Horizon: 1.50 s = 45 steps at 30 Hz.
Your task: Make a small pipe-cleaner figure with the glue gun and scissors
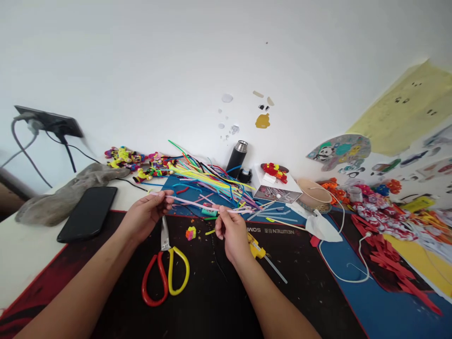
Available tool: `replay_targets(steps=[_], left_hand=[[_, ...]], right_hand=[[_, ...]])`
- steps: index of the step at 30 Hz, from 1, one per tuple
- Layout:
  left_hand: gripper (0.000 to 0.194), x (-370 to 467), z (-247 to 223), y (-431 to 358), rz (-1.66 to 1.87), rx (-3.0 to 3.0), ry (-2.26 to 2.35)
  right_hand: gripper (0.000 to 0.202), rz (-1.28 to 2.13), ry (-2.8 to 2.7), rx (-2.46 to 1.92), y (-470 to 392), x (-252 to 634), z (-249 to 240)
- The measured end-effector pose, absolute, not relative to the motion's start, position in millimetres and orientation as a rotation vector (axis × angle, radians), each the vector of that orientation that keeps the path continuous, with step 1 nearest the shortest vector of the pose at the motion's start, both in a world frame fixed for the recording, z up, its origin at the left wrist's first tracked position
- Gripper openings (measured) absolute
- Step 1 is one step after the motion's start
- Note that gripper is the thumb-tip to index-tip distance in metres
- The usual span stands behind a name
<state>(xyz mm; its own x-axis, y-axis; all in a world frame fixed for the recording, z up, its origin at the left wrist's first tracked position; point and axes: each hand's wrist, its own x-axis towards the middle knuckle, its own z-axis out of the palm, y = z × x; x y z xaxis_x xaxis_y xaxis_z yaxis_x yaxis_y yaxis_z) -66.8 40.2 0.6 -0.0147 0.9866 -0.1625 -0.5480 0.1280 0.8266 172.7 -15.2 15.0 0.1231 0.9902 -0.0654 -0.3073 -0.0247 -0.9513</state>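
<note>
A pale pink pipe cleaner point(192, 202) is stretched between my two hands above the dark desk mat. My left hand point(152, 209) pinches it near its left end, fingers closed. My right hand point(231, 230) grips it further right, and a looped or bent part sticks out past the fingers. Below my left hand lie scissors point(165, 263) with one red and one yellow handle, blades pointing away. A small pink, orange and yellow fuzzy piece point(190, 233) rests between the hands. Partly hidden behind my right wrist is a yellow glue gun point(257, 248) with a glue stick.
Behind the hands lies a heap of coloured pipe cleaners point(212, 176). A black thermos point(237, 157) and a white drawer box point(277, 188) stand by the wall. A phone point(87, 213) lies left. Red strips point(391, 259) and a white cable point(348, 281) spread at right.
</note>
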Motion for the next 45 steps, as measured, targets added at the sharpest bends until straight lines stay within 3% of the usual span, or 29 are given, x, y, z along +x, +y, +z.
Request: replay_targets(steps=[8,16,23,29,45], left_hand=[[0.027,-73,-2,44,1.385,0.613,0.887],[0.033,-71,-4,43,1.343,0.618,0.864],[0.018,-73,0,44,1.368,0.566,0.861],[0.019,-77,3,45,1.406,0.534,0.807],[0.05,-73,20,36,1.398,0.559,0.607]], right_hand=[[0.06,1.266,-0.791,-1.093,-12,175,22],[0.055,1.256,-0.855,-1.172,-11,186,17],[0.054,1.278,-0.85,-1.161,-4,190,21],[0.059,1.302,-0.782,-1.153,8,189,26],[0.06,1.245,-0.743,-1.182,39,197,18]])
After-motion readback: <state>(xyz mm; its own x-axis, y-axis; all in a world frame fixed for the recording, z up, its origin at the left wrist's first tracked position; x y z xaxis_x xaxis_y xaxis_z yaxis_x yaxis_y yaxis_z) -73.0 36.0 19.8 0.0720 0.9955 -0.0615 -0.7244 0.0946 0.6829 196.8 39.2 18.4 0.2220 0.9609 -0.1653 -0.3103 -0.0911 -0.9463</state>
